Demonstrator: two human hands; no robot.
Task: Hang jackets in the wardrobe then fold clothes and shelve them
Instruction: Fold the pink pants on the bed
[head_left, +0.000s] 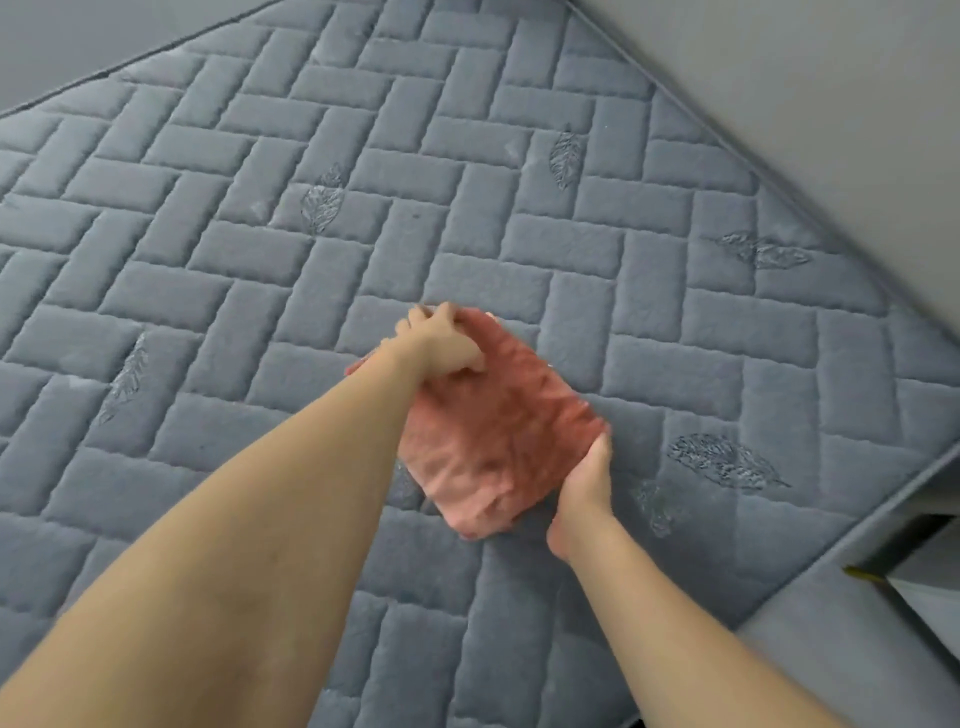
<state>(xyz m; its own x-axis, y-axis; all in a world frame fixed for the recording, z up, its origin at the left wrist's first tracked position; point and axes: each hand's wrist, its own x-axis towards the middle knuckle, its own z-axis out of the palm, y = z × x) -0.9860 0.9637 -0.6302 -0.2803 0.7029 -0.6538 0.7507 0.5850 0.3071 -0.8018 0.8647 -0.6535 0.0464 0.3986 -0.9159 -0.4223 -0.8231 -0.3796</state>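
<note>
Together, two hands, left hand (445, 340) and right hand (583, 486), grip one folded pink cloth (496, 426).

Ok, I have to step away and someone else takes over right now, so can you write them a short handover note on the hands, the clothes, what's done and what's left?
Left hand: on the far corner of the folded pink garment, fingers curled on the cloth.
Right hand: fingers along the garment's near right edge, seemingly slipped under it.
The garment lies as a compact folded square on the grey quilted mattress; it is blurred, so which kind of clothing it is cannot be told.
Done: this piece looks folded.
Left: lift it and shelve it. No wardrobe, shelf, jackets or other clothes are in view, so how far the rest has got cannot be judged.
</note>
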